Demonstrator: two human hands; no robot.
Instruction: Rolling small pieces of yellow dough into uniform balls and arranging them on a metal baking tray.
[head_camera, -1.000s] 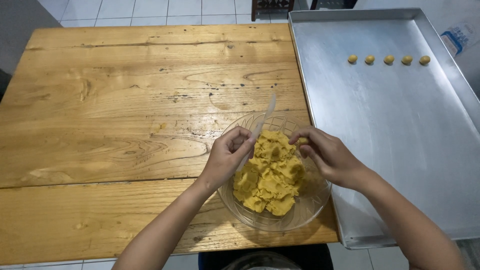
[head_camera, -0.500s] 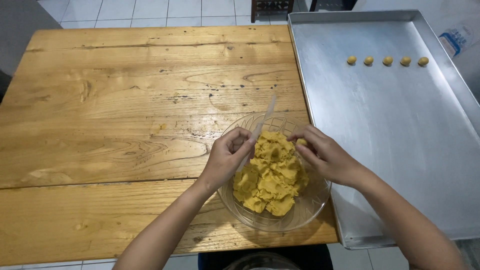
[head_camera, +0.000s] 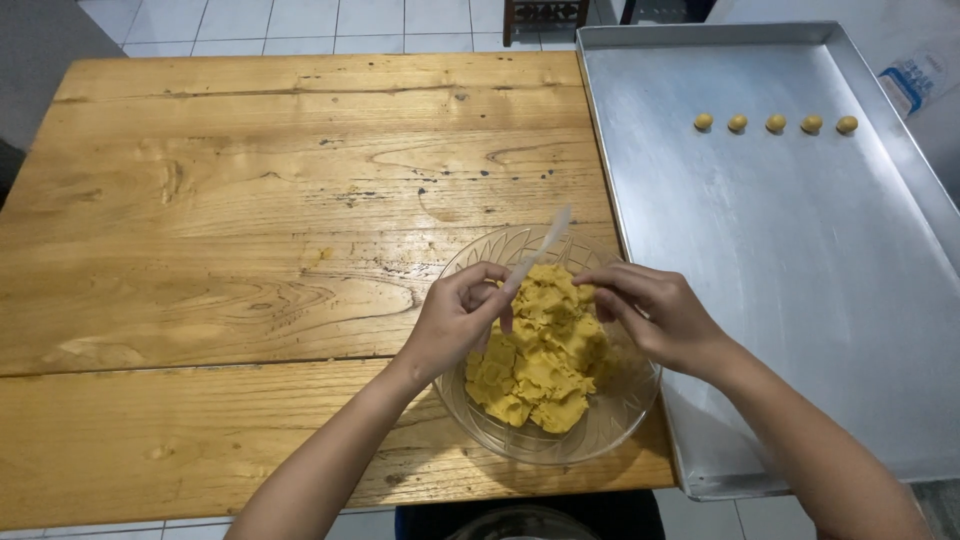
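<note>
One mass of yellow dough (head_camera: 545, 355) is sitting in a clear glass bowl (head_camera: 600, 430), lumpy and crumbly, broken into rough chunks with a matte surface. The bowl is resting on the near edge of the wooden tabletop (head_camera: 250, 200), just beside the long left rim of a metal baking tray (head_camera: 780, 300). The patterned wall of the bowl is hard to make out where it is seen through against the wood, and its left part is covered by the left hand (head_camera: 455, 325).

Two hands are working over the bowl. The left hand is curled, its thumb and fingers pinching the lower end of a pale translucent plastic utensil (head_camera: 540, 250); whether this is a spoon or a spatula is unclear, since its working end is hidden behind the fingers and the dough. Its handle is slanting up and away past the far rim of the bowl. The right hand (head_camera: 655, 315) is bending over the right side of the dough with its fingertips drawn together at the top of the mass; I cannot tell whether a bit of dough is being pinched between them.

Five small dough balls (head_camera: 775, 122) are lying in a straight row near the far end of the tray, well away from the bowl. The tray's right side is being cut off by the picture's edge.
</note>
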